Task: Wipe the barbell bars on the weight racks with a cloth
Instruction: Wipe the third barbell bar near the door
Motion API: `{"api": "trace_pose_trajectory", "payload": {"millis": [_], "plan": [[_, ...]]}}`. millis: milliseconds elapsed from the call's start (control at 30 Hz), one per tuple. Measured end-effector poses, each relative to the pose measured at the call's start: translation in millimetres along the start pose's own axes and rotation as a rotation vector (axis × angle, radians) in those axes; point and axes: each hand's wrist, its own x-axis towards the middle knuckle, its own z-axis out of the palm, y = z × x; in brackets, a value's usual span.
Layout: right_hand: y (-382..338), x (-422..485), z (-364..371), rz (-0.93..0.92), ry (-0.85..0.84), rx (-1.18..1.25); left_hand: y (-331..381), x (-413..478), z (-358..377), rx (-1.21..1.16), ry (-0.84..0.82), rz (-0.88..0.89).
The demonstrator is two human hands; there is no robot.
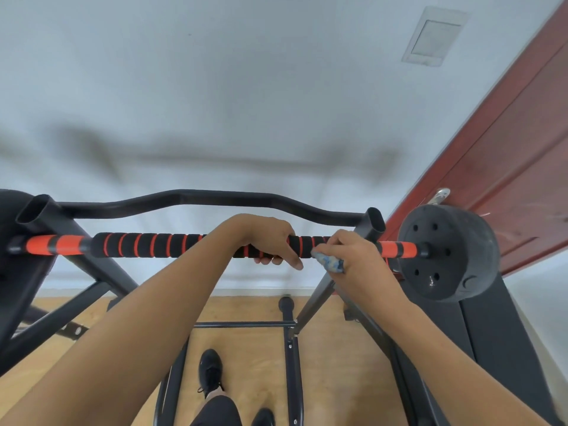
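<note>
The rack cradles the bar level at chest height, apparently so it can take wiping pressure. The left hand steadies it, fingers curled right round it. Just right of them, the right hand presses the bunched cloth to the bar, its fingers clenched around the wad.

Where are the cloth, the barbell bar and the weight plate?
cloth (329,261): head view, bunched blue-white part showing.
barbell bar (147,245): head view, striped foam grip.
weight plate (430,262): head view, flat black face.

Pale wall, wooden floor, red-brown door (metal handle) at right.
</note>
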Motion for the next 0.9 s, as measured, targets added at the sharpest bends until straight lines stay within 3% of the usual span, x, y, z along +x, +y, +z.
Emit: {"api": "trace_pose_trajectory", "payload": {"millis": [67,133,200,267,333,400,567,667,767,833,900], "plan": [[-2.2,12.1,-10.4,0.012,0.048,-0.010,2.8,-6.7,4.7,0.073,0.127,0.026],[2.6,32.5,-12.7,0.062,0.106,-0.009,4.2,-14.5,18.2,0.432,0.422,0.035],[6.6,47.7,-3.6,0.113,0.028,-0.048,1.5,-16.4,42.0,0.713,0.658,0.030],[5.2,50.0,9.7,0.136,-0.043,-0.083,-4.7,-13.4,61.5,0.763,0.776,0.032],[0.0,40.5,17.0,0.141,0.024,-0.047,-10.3,-9.1,65.4,0.788,0.823,0.041],[-1.6,22.8,22.1,0.106,0.151,0.053,-12.1,-6.9,58.1,0.785,0.784,0.069],[3.0,2.6,38.1,0.062,0.200,0.061,-11.9,-3.8,41.5,0.631,0.600,0.081],[-0.3,-4.4,36.0,0.026,0.182,0.037,-12.5,1.5,27.8,0.478,0.412,0.062],[-0.1,-25.9,41.8,0.036,0.036,-0.030,-12.6,2.3,14.6,0.232,0.214,0.085],[5.5,-42.6,43.0,0.080,-0.002,-0.013,-12.7,2.5,11.2,0.124,0.158,0.083],[8.0,-38.4,26.3,0.091,0.095,0.026,-12.5,2.7,12.7,0.100,0.178,0.080]]}}
